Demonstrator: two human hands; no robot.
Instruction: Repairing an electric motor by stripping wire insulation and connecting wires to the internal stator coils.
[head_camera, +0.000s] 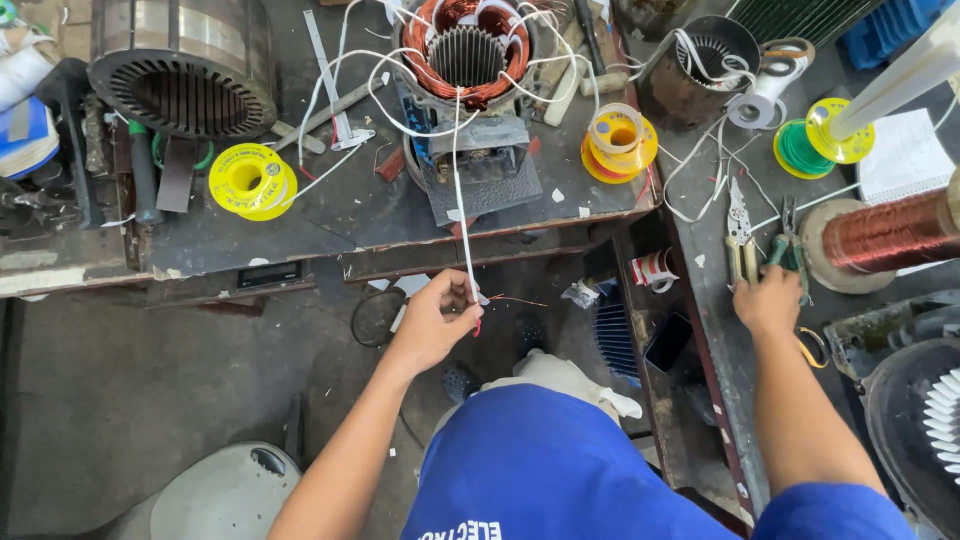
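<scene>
Left hand (432, 325) pinches the white sleeved lead (462, 200), which runs taut to the copper-wound stator (467, 50) at 12 o'clock on the table (330, 215). Right hand (768, 298), grip closing on green-handled pliers (790, 245) at 3 o'clock. Best keep the lead straight. Sleeve smooth; copper glossy.

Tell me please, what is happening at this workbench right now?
A person in a blue shirt works on a motor stator with copper windings. The left hand pinches a white sleeved wire that runs down from the stator. The right hand rests on green-handled pliers on the side bench, near a copper wire spool.
</scene>
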